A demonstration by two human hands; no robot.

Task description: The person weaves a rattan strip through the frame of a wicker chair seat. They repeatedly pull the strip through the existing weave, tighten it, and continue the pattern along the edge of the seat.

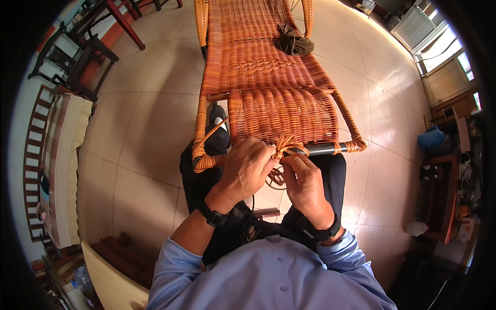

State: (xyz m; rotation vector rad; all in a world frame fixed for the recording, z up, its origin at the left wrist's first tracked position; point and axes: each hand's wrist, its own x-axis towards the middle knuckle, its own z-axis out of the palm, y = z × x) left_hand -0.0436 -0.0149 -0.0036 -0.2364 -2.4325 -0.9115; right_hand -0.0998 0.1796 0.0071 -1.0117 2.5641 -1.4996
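Observation:
A woven rattan lounge chair (267, 73) stretches away in front of me, its near end over my knees. My left hand (248, 166) pinches a bundle of rattan strips (284, 144) at the near frame bar. Beside it, my right hand (304, 178) grips a strand of the same bundle, which loops above its fingers. The bar's dark tube (323, 149) is bare to the right of the bundle, while rattan wraps both corners. Coiled strip (276, 176) hangs below, partly hidden by my hands. One loose strip (215, 130) sticks up at the left corner.
A dark crumpled cloth (296, 40) lies on the chair's right side. To the left stands a cushioned wooden bench (64, 166). A cluttered red shelf (440, 197) and a blue container (432, 137) are at the right. Pale tiles (151, 128) cover the floor.

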